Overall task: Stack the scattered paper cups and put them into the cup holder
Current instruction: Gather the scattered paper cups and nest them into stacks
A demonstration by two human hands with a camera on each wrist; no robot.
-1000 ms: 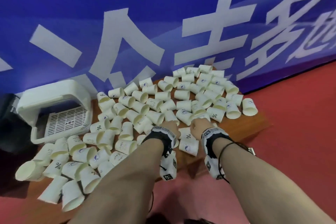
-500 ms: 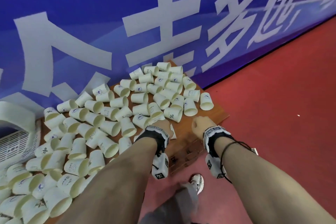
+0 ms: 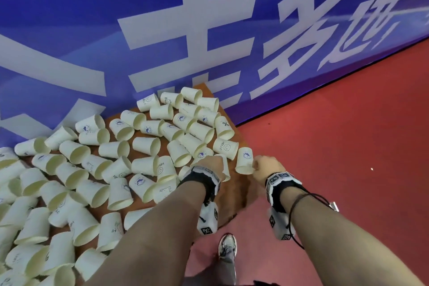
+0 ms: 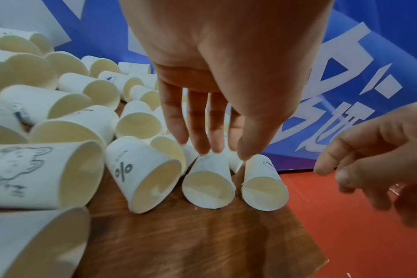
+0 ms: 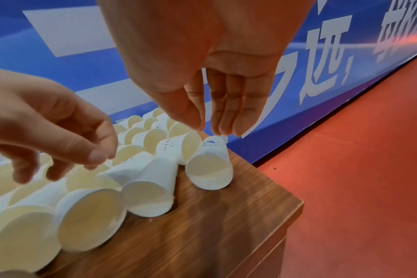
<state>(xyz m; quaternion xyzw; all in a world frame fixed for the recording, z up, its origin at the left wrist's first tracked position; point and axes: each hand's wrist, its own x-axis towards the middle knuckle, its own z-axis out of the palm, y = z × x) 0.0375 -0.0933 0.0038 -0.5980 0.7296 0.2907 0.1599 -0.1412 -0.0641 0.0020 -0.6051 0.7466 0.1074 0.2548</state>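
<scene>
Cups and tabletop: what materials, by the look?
Cups: thin paper, matte white outside with printed logos, cream lining; some mouths look dented. Tabletop: dark wood-grain, slightly glossy; probably laminate or veneer over board, though solid wood can't be excluded.

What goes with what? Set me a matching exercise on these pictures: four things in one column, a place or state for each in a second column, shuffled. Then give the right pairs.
Things
1. white paper cup with a blue logo at the table corner
2. brown wooden table
3. blue banner with large white characters
4. grey sneaker

Places or states
A. on the red floor
B. lying on its side, just below the right hand fingertips
C. upright behind the table
D. covered with scattered white paper cups

Pairs: 1-B, 2-D, 3-C, 4-A
</scene>
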